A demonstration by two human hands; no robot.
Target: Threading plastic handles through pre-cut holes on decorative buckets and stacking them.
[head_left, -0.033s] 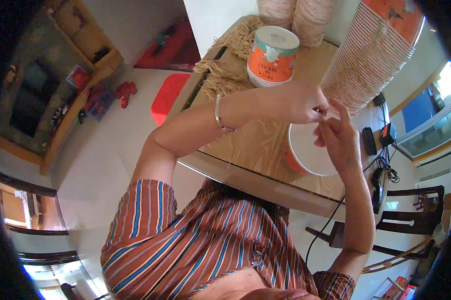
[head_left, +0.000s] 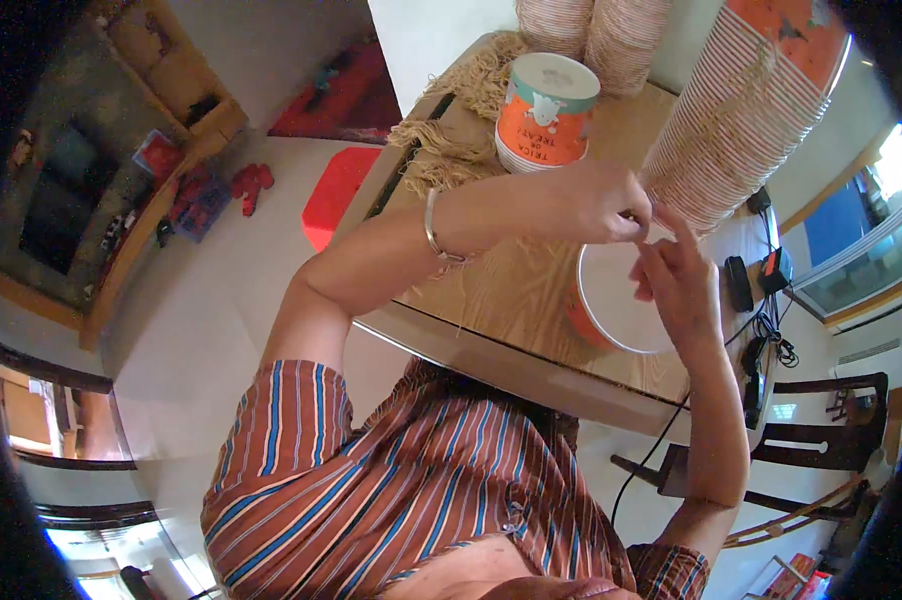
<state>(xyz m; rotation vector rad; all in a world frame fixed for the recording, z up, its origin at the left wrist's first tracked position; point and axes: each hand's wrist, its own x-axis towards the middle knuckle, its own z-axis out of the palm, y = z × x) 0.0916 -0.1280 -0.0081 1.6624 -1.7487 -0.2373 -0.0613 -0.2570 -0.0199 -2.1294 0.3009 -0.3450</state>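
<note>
From where I stand, the fingers point(head_left: 655, 263) of both hands meet tip to tip; the left hand point(head_left: 599, 205) is curled in, the right hand point(head_left: 686, 295) has thumb and forefinger raised toward it. Whether they pinch anything, I can't tell. Just below sits an open orange tub point(head_left: 611, 290), white inside, near the desk's front edge. The step looks like close fingertip work, and I'd judge the next move calls for a light, steady touch. On the desk point(head_left: 501, 300), tan fibre bundles point(head_left: 451, 165) line the left edge beside upturned tubs point(head_left: 543, 120); a tall leaning stack point(head_left: 711, 150) rises toward the far right corner. A red stool point(head_left: 336, 195) stands off the left edge, a dark chair point(head_left: 821, 440) off the right.
</note>
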